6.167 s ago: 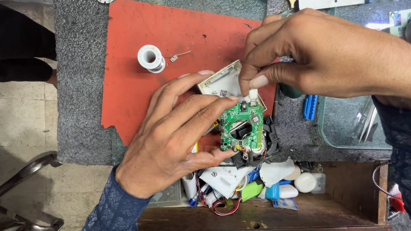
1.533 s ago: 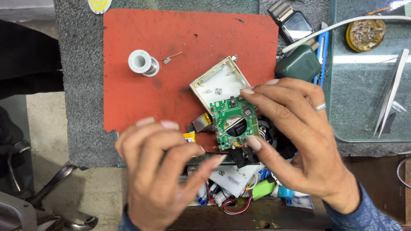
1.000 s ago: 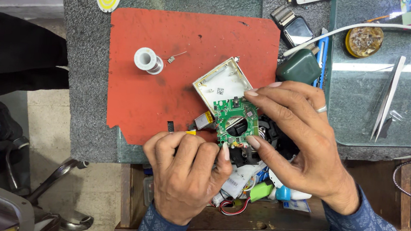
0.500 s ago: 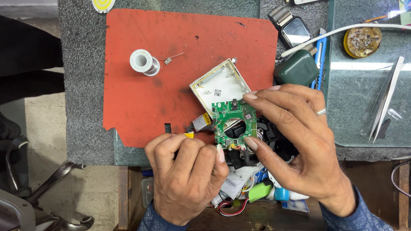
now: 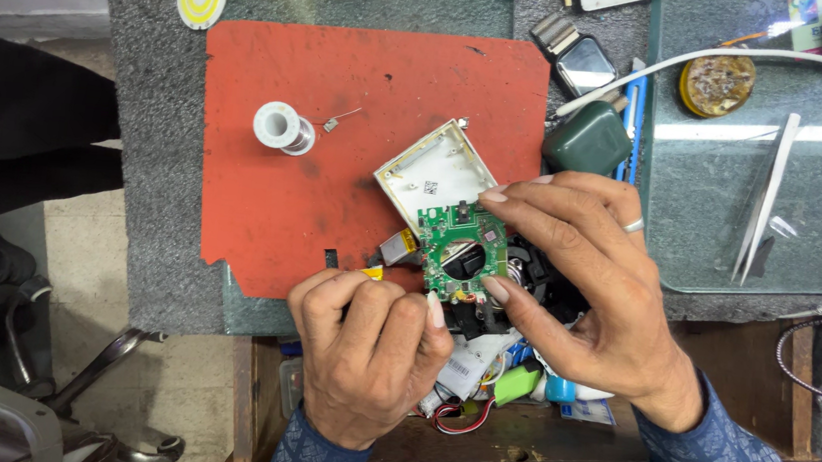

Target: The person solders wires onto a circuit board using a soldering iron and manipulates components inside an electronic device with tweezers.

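Head view: the right hand point(image 5: 596, 289) pinches a round green circuit board point(image 5: 464, 251) at the red mat's point(image 5: 345, 84) near edge, already out of its white casing point(image 5: 435, 171); the left hand point(image 5: 369, 353), curled shut around a yellow-tipped tool point(image 5: 370, 273), has not yet touched it.

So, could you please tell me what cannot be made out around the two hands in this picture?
- Head view: what the curled left hand grips; its fingers cover all but a yellow tip.
- Parts under the green circuit board: covered by the board and right hand.
- Drawer clutter: behind both hands.
- Small metal part on the red mat: too tiny.
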